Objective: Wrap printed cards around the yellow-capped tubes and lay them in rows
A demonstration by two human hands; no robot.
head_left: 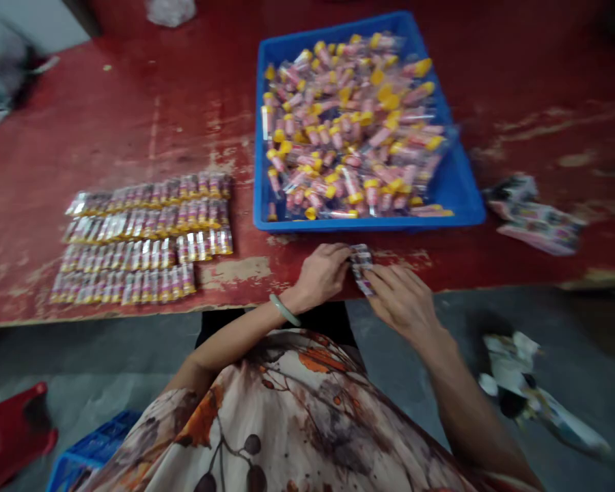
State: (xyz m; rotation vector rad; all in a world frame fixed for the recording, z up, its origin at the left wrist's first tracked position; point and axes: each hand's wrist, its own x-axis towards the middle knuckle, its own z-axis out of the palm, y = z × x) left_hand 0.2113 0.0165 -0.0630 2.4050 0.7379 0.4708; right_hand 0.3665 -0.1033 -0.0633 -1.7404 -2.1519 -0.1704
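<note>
Saw a blue tray [465,195] just beyond the hands, standing in the way across the red tabletop [184,133] and heaped with yellow-capped pink tubes [333,133]. Noted four rows of wrapped pieces [143,232] off to the left, crumpled printed sheets [540,217] to the right. Found the small printed packet [361,268] near the table's front edge, between the left hand [322,273] and the right hand [404,298], gripped in the curled fingertips of both. Observed glossy clear film around the tubes, smooth plastic on the squarish tray, scuffed, flaking paint beneath.
</note>
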